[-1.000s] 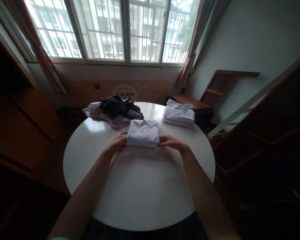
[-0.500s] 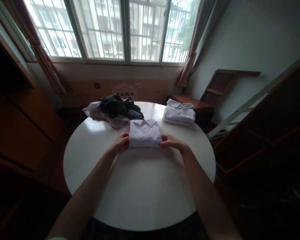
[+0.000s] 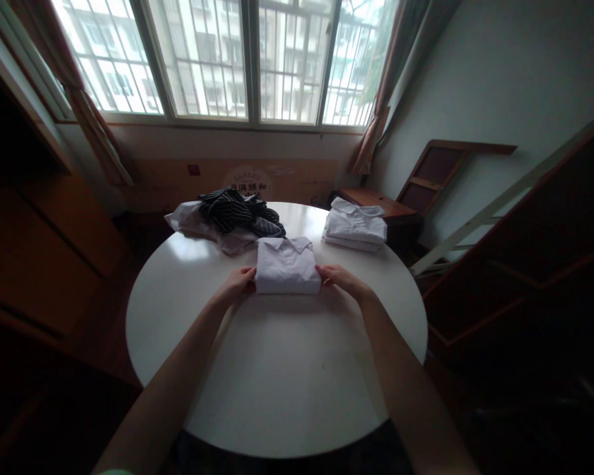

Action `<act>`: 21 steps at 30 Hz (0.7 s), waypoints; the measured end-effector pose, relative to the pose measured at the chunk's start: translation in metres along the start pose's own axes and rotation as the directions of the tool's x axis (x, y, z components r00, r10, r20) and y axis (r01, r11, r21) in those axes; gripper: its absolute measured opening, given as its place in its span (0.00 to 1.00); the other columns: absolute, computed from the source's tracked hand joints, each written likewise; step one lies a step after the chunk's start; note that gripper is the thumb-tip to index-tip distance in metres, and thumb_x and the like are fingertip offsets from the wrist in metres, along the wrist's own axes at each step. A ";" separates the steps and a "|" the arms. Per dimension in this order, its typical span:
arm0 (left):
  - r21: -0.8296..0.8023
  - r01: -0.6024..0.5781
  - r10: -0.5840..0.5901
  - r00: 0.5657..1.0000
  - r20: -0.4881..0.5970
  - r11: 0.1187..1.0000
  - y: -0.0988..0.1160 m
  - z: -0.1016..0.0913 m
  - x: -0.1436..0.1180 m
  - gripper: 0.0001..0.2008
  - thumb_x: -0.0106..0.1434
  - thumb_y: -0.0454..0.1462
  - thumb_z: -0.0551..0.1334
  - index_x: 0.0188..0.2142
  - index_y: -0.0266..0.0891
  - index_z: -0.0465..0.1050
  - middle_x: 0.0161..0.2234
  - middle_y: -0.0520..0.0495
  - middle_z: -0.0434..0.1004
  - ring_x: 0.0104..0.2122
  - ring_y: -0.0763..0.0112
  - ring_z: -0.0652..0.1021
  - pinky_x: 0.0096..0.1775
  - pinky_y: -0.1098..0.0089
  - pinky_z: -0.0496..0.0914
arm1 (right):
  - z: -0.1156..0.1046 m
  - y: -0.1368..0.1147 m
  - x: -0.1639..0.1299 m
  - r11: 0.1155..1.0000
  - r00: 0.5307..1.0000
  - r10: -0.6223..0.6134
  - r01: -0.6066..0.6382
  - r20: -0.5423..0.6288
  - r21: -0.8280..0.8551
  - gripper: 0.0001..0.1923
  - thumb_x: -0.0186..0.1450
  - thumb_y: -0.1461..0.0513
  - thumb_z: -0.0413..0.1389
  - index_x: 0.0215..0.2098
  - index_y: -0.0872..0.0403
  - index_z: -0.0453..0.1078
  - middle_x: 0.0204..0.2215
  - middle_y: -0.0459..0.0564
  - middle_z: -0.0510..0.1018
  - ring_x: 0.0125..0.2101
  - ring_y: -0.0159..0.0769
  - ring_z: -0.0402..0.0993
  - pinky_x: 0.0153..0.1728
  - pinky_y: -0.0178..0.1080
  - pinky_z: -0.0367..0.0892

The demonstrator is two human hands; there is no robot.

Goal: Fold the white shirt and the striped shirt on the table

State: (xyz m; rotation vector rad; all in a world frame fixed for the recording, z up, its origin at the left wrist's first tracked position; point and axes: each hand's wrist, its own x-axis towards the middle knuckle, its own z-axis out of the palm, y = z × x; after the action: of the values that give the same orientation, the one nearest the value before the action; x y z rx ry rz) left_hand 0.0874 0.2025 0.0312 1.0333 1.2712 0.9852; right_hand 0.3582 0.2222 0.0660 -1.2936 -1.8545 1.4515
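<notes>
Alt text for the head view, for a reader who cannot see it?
Two bare hands, left hand and right hand, touch the sides of a folded white collared shirt on a round white table; behind lie a dark striped garment and a stack of folded white shirts.

Hands (image 3: pixel 287 282) flanking folded white shirt (image 3: pixel 288 265)

A round white worktop (image 3: pixel 277 369) carries everything — its near half is bare and glossy. At its middle lies a folded white shirt (image 3: pixel 287 266), collar toward the far side. Far right, near the rim, sits a stack of folded white shirts (image 3: pixel 355 225). Far left lies a loose heap — a dark striped garment (image 3: pixel 240 211) on top of pale crumpled cloth (image 3: pixel 198 224).
</notes>
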 end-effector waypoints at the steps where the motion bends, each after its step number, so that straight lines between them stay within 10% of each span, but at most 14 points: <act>1: 0.028 -0.010 0.010 1.000 0.012 1.000 0.000 0.000 -0.001 0.15 0.51 0.44 0.62 0.27 0.32 0.67 0.18 0.53 0.67 0.16 0.80 0.67 0.20 0.78 0.60 | 0.001 0.001 0.001 1.000 1.000 0.008 -0.008 -0.024 -0.019 0.22 0.52 0.46 0.51 0.24 0.58 0.65 0.20 0.45 0.67 0.23 0.29 0.63 0.26 0.33 0.58; 21: 0.275 -0.101 0.091 0.995 0.047 0.956 0.002 0.003 -0.006 0.12 0.40 0.31 0.64 0.28 0.34 0.67 0.21 0.54 0.68 0.20 0.77 0.69 0.23 0.76 0.61 | 0.005 0.005 0.004 0.984 0.992 0.051 -0.069 -0.113 -0.164 0.20 0.49 0.47 0.53 0.18 0.56 0.59 0.14 0.39 0.56 0.16 0.24 0.50 0.18 0.32 0.45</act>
State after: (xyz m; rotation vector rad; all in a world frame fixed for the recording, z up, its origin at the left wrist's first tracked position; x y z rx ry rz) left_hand 0.0903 0.1968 0.0350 1.3330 1.3669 0.8737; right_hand 0.3540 0.2226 0.0592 -1.4888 -1.9140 1.2499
